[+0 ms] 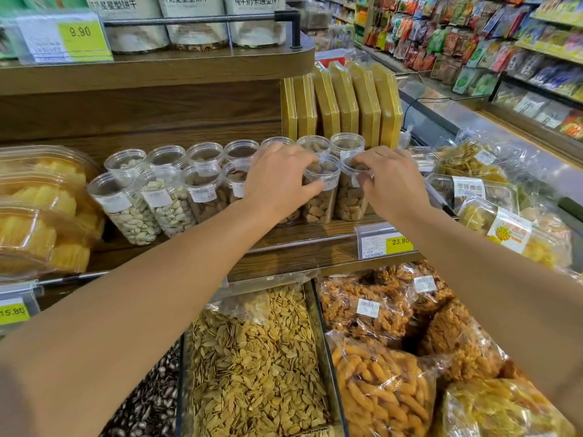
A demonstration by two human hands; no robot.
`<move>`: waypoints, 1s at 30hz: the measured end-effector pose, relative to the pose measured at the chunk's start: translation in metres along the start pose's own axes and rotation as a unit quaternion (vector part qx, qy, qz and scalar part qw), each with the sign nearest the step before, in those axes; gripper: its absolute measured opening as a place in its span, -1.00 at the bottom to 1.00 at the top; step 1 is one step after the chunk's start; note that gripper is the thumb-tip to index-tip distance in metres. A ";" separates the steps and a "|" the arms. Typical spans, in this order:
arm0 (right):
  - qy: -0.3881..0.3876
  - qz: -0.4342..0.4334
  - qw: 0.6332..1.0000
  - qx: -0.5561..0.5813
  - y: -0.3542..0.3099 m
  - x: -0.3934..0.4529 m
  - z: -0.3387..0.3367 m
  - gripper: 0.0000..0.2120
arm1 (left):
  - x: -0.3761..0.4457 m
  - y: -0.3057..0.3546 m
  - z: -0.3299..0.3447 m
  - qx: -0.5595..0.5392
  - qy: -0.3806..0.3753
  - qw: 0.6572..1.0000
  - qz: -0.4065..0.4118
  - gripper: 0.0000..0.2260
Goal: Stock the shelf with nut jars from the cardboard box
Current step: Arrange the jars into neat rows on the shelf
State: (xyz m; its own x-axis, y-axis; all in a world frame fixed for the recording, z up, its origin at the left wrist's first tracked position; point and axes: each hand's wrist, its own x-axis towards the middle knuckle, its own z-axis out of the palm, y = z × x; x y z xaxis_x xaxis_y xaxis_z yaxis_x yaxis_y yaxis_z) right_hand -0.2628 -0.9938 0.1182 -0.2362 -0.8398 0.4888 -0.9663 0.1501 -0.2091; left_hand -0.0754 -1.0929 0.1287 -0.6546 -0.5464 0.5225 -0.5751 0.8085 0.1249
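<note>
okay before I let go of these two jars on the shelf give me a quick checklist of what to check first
1. Left hand holds a front-row jar: ok.
2. Right hand fingers on the end jar: ok.
3. Both jars upright on the wooden shelf: ok.
4. Barcode labels face forward: ok on the left jar; the end jar's is partly hidden, cannot tell.
5. Lids seated: cannot tell.
6. Front row lined up with the pistachio jars: ok.

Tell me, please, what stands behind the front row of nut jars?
A back row of clear jars, then upright yellow boxes further right. The hands cover some jars.
</note>
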 end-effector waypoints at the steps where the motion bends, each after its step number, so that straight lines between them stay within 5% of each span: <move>1: 0.001 0.000 1.000 -0.001 0.000 0.000 0.000 -0.70 | 0.004 0.005 0.003 -0.002 0.000 1.000 0.004 -0.66; 22: -0.003 -0.033 0.999 0.036 0.005 0.002 -0.004 -0.68 | 0.008 0.006 0.004 -0.062 -0.016 0.998 0.018 -0.75; 30: 0.028 -0.055 0.998 0.016 -0.030 0.002 0.000 -0.72 | -0.014 -0.032 -0.021 0.022 0.019 0.999 -0.026 -0.78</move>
State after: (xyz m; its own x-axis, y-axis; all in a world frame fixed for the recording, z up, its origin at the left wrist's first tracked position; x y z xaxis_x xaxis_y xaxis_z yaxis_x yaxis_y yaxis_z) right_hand -0.2339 -1.0000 0.1253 -0.1353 -0.8193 0.5572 -0.9831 0.0410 -0.1784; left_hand -0.0375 -1.1060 0.1350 -0.6057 -0.5776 0.5474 -0.6292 0.7687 0.1149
